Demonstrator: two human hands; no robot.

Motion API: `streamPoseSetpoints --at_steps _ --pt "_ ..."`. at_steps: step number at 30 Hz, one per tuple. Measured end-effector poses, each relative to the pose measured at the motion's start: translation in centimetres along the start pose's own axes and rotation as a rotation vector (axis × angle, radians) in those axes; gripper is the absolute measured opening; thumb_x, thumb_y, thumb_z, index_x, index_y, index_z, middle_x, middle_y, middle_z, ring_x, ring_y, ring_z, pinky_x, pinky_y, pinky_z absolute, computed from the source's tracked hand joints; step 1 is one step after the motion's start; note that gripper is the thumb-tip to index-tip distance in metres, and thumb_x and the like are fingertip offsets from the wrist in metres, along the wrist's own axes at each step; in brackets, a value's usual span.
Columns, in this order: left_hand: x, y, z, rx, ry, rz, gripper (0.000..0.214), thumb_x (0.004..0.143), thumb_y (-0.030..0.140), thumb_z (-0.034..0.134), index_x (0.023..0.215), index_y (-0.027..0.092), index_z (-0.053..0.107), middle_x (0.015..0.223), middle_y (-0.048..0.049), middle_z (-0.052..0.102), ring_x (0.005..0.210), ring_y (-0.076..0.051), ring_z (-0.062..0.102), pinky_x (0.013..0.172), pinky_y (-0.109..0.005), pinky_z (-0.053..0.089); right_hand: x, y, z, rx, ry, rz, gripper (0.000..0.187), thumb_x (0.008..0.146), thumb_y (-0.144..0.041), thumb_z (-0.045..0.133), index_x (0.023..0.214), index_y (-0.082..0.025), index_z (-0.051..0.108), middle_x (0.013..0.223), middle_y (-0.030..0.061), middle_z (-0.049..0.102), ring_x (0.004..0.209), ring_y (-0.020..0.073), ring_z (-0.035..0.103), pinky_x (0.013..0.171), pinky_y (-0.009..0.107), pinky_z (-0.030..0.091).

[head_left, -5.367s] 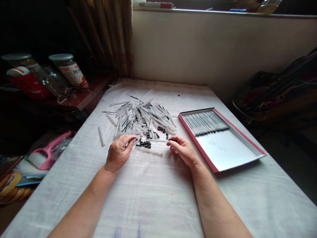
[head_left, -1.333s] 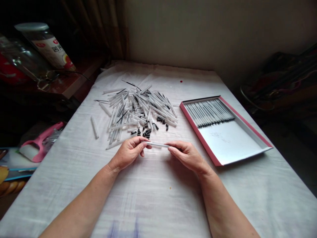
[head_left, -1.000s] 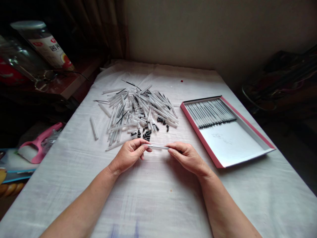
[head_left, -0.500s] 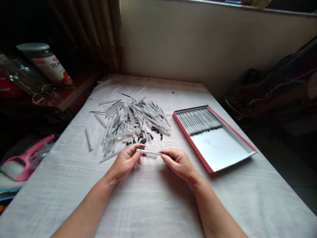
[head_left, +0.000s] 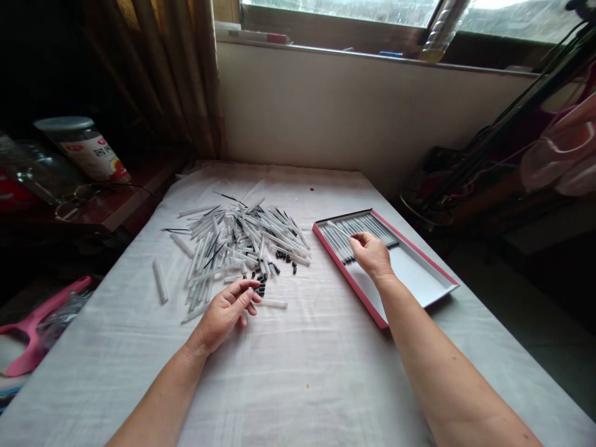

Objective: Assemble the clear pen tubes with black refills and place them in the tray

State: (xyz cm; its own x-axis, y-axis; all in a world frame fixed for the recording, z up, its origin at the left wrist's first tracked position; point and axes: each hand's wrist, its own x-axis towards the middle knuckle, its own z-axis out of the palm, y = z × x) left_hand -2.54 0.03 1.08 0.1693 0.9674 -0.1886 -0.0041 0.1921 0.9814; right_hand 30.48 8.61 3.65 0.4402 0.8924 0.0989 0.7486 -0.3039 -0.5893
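My right hand (head_left: 371, 253) is over the shallow red-edged box (head_left: 372, 315), its fingers pinching a slim, translucent white pen (head_left: 338, 229) by one end. Under it, a row of similar pens (head_left: 379, 225) lies side by side in the box, black ends towards me. My left hand (head_left: 228, 310) rests at the near edge of a loose pile of pale pen barrels (head_left: 233, 239), fingers loosely curled and apart, with no held thing visible. One barrel (head_left: 274, 303) lies on the cloth beside its fingertips, partly hidden by them. Small black plugs (head_left: 261, 287) lie just beyond that hand.
A whitish cloth (head_left: 279, 385) covers the table. One barrel (head_left: 159, 281) lies apart on the left. Beyond the left edge are a pink-handled object (head_left: 35, 332), a lidded jar (head_left: 90, 152) and glasses (head_left: 69, 210). A wall and window stand behind.
My right hand has moved right and away from me, carrying the pen from between both hands to above the box. The left hand has let go of it, staying near the pile. The view has tilted up.
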Motion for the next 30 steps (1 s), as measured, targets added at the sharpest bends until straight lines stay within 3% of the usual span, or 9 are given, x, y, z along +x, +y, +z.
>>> streamPoseSetpoints --at_steps 7,17,21,25,30 --pt "-0.2 0.4 0.1 -0.002 0.010 -0.014 0.053 0.069 0.056 0.072 0.102 0.015 0.064 0.078 -0.0051 0.067 0.060 -0.012 0.059 0.041 -0.018 0.041 -0.8 -1.9 2.1 -0.157 -0.089 -0.068 0.023 0.084 -0.034 0.054 0.096 -0.021 0.070 0.092 0.0050 0.074 0.086 0.0209 0.066 0.073 0.028 0.045" --pt "-0.2 0.3 0.1 0.006 -0.004 -0.008 0.051 0.071 0.054 0.070 0.103 0.015 0.064 0.081 -0.0055 0.068 0.061 -0.012 0.059 0.042 -0.018 0.042 -0.7 -1.6 2.5 -0.258 -0.148 -0.132 0.031 0.086 -0.037 0.048 0.099 -0.026 0.075 0.098 0.0049 0.076 0.092 0.0230 0.067 0.072 0.029 0.045" --pt "-0.2 0.3 0.1 -0.015 -0.001 -0.011 0.051 0.071 0.055 0.070 0.102 0.015 0.064 0.081 -0.0053 0.067 0.062 -0.012 0.059 0.042 -0.018 0.042 -1.2 -2.0 2.0 -0.251 -0.074 -0.199 0.031 0.087 -0.035 0.048 0.098 -0.024 0.075 0.101 0.0056 0.075 0.090 0.0223 0.067 0.073 0.029 0.045" --pt "-0.2 0.4 0.0 -0.022 0.005 -0.023 0.051 0.070 0.054 0.071 0.101 0.014 0.064 0.079 -0.0044 0.067 0.060 -0.012 0.058 0.042 -0.018 0.042 -3.0 -3.9 1.6 -0.219 0.009 -0.359 0.029 0.089 -0.033 0.049 0.099 -0.023 0.074 0.104 0.0063 0.072 0.089 0.0206 0.066 0.072 0.028 0.045" --pt "-0.2 0.5 0.0 -0.024 0.003 -0.019 0.052 0.069 0.055 0.071 0.100 0.014 0.064 0.079 -0.0043 0.067 0.060 -0.012 0.059 0.042 -0.019 0.042 -6.2 -5.6 3.1 -0.351 -0.172 -0.472 0.026 0.089 -0.034 0.051 0.099 -0.025 0.073 0.102 0.0054 0.070 0.083 0.0198 0.066 0.067 0.028 0.044"
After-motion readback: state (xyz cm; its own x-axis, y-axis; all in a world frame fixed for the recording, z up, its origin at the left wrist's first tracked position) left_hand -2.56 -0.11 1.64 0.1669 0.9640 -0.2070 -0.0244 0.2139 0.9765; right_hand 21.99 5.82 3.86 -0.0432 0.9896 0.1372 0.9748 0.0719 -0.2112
